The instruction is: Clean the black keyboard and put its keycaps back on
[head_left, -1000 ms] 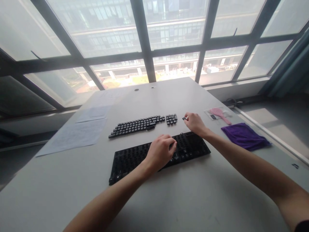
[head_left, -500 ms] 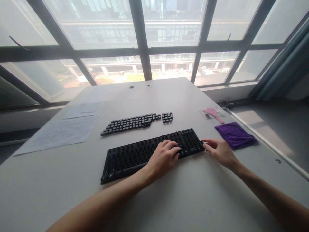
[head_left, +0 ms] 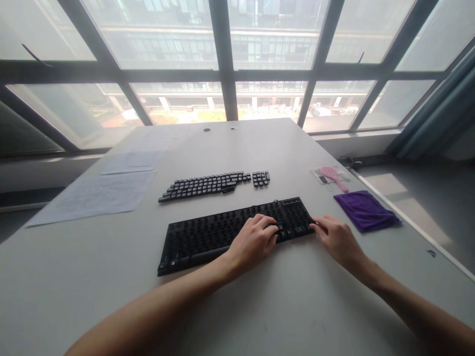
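A black keyboard (head_left: 208, 235) lies at a slant on the white table, most of its keycaps off and rows of dark key sockets showing. My left hand (head_left: 254, 240) is bent over its front edge right of the middle, fingers curled on top and thumb low at the edge. At the keyboard's right end, my right hand (head_left: 336, 240) has thumb and forefinger pinched together; anything between them is too small and dark to make out. Behind the keyboard, loose black keycaps (head_left: 202, 186) lie in keyboard order, with a smaller block of number-pad keycaps (head_left: 261, 179) beside them.
On the right lie a folded purple cloth (head_left: 365, 211), a pink brush-like thing (head_left: 332, 177) on a clear plastic bag, and a small dark piece (head_left: 431, 253) near the table edge. Paper sheets (head_left: 96, 198) cover the left side. Windows stand beyond the table (head_left: 245, 148).
My right fingertips have closed in on the keyboard's right end, where a small dark piece showed before. My left hand stays on the keyboard. The whole view has shifted slightly.
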`<action>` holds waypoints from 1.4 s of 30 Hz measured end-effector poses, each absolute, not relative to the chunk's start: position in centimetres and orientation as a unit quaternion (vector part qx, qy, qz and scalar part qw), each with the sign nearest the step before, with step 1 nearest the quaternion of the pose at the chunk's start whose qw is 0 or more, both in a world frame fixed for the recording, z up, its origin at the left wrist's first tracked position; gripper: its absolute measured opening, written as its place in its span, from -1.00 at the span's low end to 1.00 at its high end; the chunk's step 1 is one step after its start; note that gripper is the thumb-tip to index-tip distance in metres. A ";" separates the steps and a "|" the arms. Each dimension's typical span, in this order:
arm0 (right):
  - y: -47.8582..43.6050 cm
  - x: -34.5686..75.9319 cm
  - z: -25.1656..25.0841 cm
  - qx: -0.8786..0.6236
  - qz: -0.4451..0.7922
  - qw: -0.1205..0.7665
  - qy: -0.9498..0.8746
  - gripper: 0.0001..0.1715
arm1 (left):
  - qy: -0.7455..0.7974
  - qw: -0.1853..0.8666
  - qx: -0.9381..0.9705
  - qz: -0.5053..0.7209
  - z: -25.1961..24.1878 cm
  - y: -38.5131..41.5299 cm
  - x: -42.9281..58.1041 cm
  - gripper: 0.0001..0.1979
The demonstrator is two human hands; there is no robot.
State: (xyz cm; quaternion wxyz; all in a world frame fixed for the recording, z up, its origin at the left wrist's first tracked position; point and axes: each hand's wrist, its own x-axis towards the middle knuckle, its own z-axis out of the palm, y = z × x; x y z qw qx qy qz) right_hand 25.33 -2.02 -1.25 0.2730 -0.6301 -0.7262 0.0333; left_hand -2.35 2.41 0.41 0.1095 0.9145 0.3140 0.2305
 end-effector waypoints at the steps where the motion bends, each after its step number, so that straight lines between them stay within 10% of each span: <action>1: -2.1 25.3 -1.3 -0.629 0.035 0.276 -0.726 -0.69 | 0.314 0.110 0.914 0.231 0.4 2.4 -2.4 -0.83; 13: -0.8 26.2 -0.1 -0.707 0.249 0.299 -0.590 -0.67 | 0.317 0.110 0.915 0.222 0.4 2.4 -2.5 -0.84; 25: 1.7 25.4 2.2 -0.697 0.173 0.162 -0.677 -0.81 | 0.318 0.104 0.917 0.218 0.2 2.3 -2.4 -0.84; 42: 0.6 27.1 0.0 -0.660 0.442 0.341 -0.502 -0.55 | 0.320 0.092 0.921 0.203 0.5 2.3 -2.4 -0.82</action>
